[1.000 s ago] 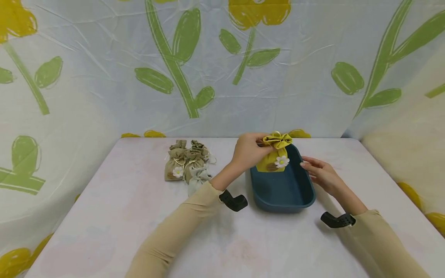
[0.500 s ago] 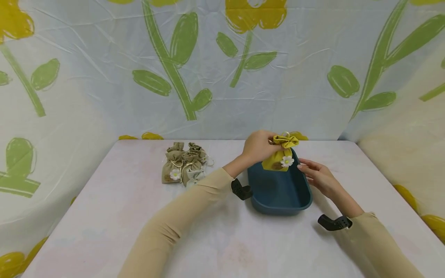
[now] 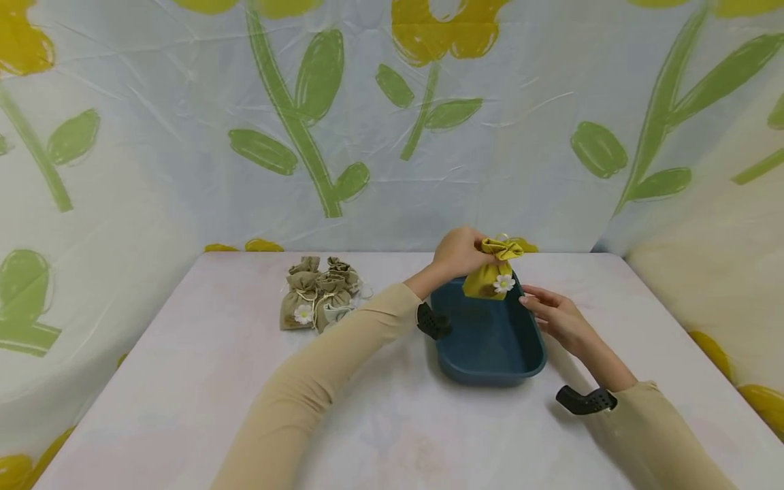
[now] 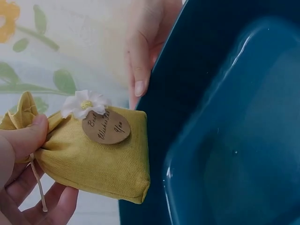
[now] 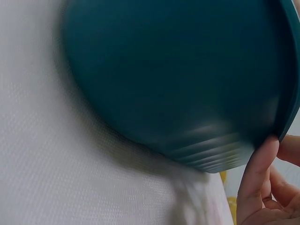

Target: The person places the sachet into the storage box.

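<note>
My left hand (image 3: 461, 252) pinches the gathered neck of a yellow drawstring pouch (image 3: 484, 283). The pouch hangs over the far right part of a dark blue rectangular bin (image 3: 486, 376). In the left wrist view the yellow pouch (image 4: 93, 161) carries a white fabric flower and a round brown tag reading "Best Wishes For You". At the bin's right side is my right hand (image 3: 556, 316), its thumb and fingertips touching the rim from outside. From the right wrist, the thumb (image 5: 262, 164) meets the bin's outer wall (image 5: 173, 84) just under the rim.
Left of the bin, several brown drawstring pouches (image 3: 300, 303) sit bunched together, one with a white flower. A pale grey pouch (image 3: 335, 314) beside them is partly hidden by my left sleeve (image 3: 343, 361). A flower-printed curtain (image 3: 478, 184) hangs behind the white table (image 3: 184, 381).
My left hand has carried the yellow pouch rightward over the bin, then stayed nearly still. The left sleeve now covers more of the pale grey pouch. The right hand keeps its place at the rim.
</note>
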The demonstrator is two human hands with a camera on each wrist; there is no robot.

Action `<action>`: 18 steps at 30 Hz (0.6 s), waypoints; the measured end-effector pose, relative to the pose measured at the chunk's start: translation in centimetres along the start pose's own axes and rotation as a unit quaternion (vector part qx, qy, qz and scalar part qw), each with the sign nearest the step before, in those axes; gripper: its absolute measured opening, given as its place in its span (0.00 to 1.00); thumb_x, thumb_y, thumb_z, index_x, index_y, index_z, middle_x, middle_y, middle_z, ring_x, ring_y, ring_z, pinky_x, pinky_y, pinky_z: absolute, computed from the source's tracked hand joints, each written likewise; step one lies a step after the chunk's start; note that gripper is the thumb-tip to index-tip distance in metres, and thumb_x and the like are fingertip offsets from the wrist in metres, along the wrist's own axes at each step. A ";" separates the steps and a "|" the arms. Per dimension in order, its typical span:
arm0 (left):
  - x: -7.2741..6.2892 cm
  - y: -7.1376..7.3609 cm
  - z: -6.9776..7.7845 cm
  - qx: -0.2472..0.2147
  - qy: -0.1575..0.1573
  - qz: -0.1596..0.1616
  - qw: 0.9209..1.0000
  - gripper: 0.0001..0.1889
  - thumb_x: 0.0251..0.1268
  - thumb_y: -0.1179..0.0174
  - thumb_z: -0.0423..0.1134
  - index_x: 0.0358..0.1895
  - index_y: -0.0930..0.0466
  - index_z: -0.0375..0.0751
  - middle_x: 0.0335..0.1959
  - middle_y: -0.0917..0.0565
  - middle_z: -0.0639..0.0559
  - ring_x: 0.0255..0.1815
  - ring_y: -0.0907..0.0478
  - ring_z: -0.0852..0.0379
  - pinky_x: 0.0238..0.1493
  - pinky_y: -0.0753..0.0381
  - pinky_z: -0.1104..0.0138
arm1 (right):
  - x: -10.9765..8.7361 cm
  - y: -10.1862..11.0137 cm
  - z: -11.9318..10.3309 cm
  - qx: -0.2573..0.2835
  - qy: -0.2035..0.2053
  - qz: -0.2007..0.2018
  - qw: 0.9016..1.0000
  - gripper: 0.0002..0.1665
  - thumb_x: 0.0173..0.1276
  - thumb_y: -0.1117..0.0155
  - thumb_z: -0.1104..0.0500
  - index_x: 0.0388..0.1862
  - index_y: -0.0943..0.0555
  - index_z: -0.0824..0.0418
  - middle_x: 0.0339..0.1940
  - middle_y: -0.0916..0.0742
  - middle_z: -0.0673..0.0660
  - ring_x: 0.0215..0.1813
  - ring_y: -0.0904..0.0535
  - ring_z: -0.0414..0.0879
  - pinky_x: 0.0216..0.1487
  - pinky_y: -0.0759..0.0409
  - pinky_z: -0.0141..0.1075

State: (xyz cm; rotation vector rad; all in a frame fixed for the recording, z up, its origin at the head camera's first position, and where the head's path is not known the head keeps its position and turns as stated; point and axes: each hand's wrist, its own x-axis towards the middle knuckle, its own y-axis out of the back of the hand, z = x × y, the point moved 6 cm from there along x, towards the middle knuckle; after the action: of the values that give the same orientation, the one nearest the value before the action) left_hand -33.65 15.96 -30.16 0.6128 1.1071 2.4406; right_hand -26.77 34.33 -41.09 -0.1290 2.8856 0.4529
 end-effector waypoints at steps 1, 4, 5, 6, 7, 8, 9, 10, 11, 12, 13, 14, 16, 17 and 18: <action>0.1 -0.2 -0.1 -0.003 0.004 -0.004 1.000 0.15 0.57 0.32 0.50 0.44 0.12 0.47 0.32 0.11 0.55 0.22 0.23 0.67 0.22 0.28 0.78 | 0.0 0.0 0.0 0.001 -0.001 0.002 1.000 0.43 0.73 0.45 0.45 0.76 0.46 0.67 0.44 0.23 0.41 0.43 0.26 0.31 0.46 0.23 0.25; 0.5 -0.8 -0.4 -0.011 0.016 -0.011 1.000 0.16 0.57 0.32 0.50 0.45 0.12 0.48 0.31 0.11 0.55 0.22 0.22 0.67 0.21 0.29 0.78 | 0.0 -0.1 0.0 0.007 0.000 0.005 1.000 0.42 0.73 0.45 0.47 0.76 0.46 0.67 0.42 0.23 0.40 0.43 0.27 0.31 0.45 0.23 0.25; 0.5 -1.0 -0.5 -0.021 0.022 -0.011 0.999 0.16 0.56 0.31 0.50 0.45 0.12 0.47 0.31 0.11 0.54 0.22 0.22 0.67 0.21 0.29 0.78 | 0.0 -0.1 0.0 0.010 0.000 0.006 1.000 0.42 0.73 0.45 0.47 0.76 0.46 0.67 0.41 0.23 0.39 0.42 0.27 0.31 0.45 0.23 0.25; 0.6 -1.2 -0.7 -0.029 0.029 -0.012 0.999 0.16 0.56 0.31 0.50 0.45 0.12 0.48 0.31 0.11 0.54 0.22 0.22 0.67 0.21 0.29 0.78 | 0.0 -0.2 0.0 0.011 0.000 0.007 1.000 0.42 0.73 0.45 0.48 0.76 0.46 0.67 0.41 0.23 0.38 0.42 0.27 0.31 0.45 0.23 0.25; 0.7 -1.4 -0.8 -0.041 0.035 -0.012 0.998 0.16 0.56 0.31 0.50 0.46 0.12 0.47 0.31 0.11 0.53 0.22 0.22 0.66 0.21 0.28 0.78 | -0.1 -0.2 0.1 0.011 0.000 0.007 1.000 0.42 0.73 0.45 0.48 0.76 0.46 0.67 0.40 0.23 0.38 0.42 0.28 0.31 0.44 0.23 0.26; 0.8 -1.6 -0.9 -0.049 0.039 -0.013 0.998 0.16 0.56 0.31 0.49 0.46 0.12 0.47 0.31 0.11 0.53 0.22 0.22 0.66 0.21 0.28 0.78 | -0.1 -0.3 0.1 0.012 0.000 0.008 1.000 0.41 0.73 0.45 0.49 0.76 0.47 0.67 0.40 0.24 0.38 0.42 0.28 0.31 0.44 0.23 0.26; 0.9 -1.8 -0.9 -0.057 0.043 -0.014 0.997 0.17 0.56 0.31 0.49 0.46 0.12 0.47 0.31 0.11 0.53 0.22 0.22 0.66 0.21 0.28 0.78 | -0.1 -0.3 0.1 0.011 -0.001 0.009 1.000 0.41 0.73 0.45 0.49 0.76 0.47 0.67 0.40 0.24 0.38 0.42 0.29 0.32 0.44 0.24 0.26; 1.0 -1.9 -1.0 -0.063 0.046 -0.015 0.997 0.17 0.55 0.30 0.49 0.46 0.12 0.47 0.31 0.11 0.52 0.23 0.21 0.65 0.21 0.28 0.77 | -0.1 -0.3 0.1 0.010 -0.002 0.010 1.000 0.41 0.73 0.45 0.48 0.76 0.47 0.66 0.40 0.24 0.38 0.42 0.29 0.32 0.44 0.24 0.26; 1.1 -2.1 -1.0 -0.069 0.050 -0.016 0.996 0.17 0.55 0.30 0.49 0.47 0.13 0.46 0.32 0.11 0.52 0.23 0.21 0.65 0.22 0.28 0.77 | -0.1 -0.3 0.2 0.009 -0.004 0.011 1.000 0.41 0.73 0.45 0.48 0.76 0.47 0.66 0.41 0.25 0.39 0.42 0.29 0.33 0.44 0.24 0.26; 1.2 -2.3 -1.1 -0.070 0.051 -0.018 0.996 0.17 0.56 0.30 0.49 0.47 0.13 0.47 0.32 0.11 0.52 0.23 0.21 0.66 0.22 0.27 0.77 | -0.2 -0.3 0.2 0.008 -0.006 0.012 1.000 0.41 0.74 0.45 0.48 0.76 0.47 0.66 0.42 0.25 0.40 0.43 0.29 0.33 0.44 0.24 0.26; 1.3 -2.4 -1.1 -0.067 0.052 -0.019 0.996 0.17 0.56 0.31 0.49 0.47 0.13 0.47 0.32 0.11 0.53 0.23 0.21 0.66 0.22 0.27 0.77 | -0.2 -0.3 0.2 0.006 -0.007 0.012 1.000 0.41 0.73 0.46 0.48 0.76 0.47 0.65 0.44 0.25 0.42 0.43 0.29 0.34 0.44 0.24 0.26; 1.4 -2.5 -1.1 -0.063 0.051 -0.020 0.997 0.17 0.56 0.31 0.49 0.47 0.13 0.47 0.33 0.11 0.52 0.23 0.22 0.66 0.22 0.28 0.77 | -0.2 -0.3 0.2 0.002 -0.008 0.013 1.000 0.41 0.73 0.46 0.47 0.76 0.47 0.65 0.45 0.25 0.43 0.44 0.29 0.34 0.45 0.24 0.26; 1.7 -2.7 -1.3 -0.057 0.054 -0.022 0.997 0.17 0.56 0.31 0.49 0.47 0.13 0.47 0.32 0.11 0.52 0.23 0.22 0.65 0.21 0.28 0.77 | -0.1 -0.2 0.2 -0.004 -0.011 0.015 1.000 0.41 0.73 0.46 0.46 0.76 0.46 0.64 0.48 0.25 0.46 0.45 0.29 0.35 0.45 0.24 0.26; 1.9 -2.8 -1.4 -0.053 0.055 -0.022 0.997 0.17 0.55 0.31 0.49 0.46 0.12 0.46 0.32 0.11 0.52 0.22 0.23 0.65 0.20 0.29 0.77 | -0.1 -0.2 0.2 -0.005 -0.011 0.016 1.000 0.42 0.73 0.46 0.46 0.76 0.46 0.64 0.49 0.26 0.47 0.45 0.29 0.34 0.45 0.24 0.25; 2.0 -2.8 -1.5 -0.049 0.058 -0.022 0.997 0.16 0.55 0.30 0.49 0.45 0.12 0.46 0.31 0.11 0.52 0.22 0.23 0.65 0.20 0.30 0.78 | 0.0 -0.1 0.1 -0.007 -0.011 0.016 1.000 0.42 0.73 0.46 0.46 0.76 0.46 0.64 0.49 0.26 0.48 0.45 0.29 0.34 0.45 0.24 0.25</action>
State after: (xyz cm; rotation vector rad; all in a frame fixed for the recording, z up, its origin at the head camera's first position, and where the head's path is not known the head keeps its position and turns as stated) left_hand -35.62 17.80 -32.78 0.4175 1.0248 2.5030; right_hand -26.69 34.25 -41.25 -0.0799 2.8681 0.4761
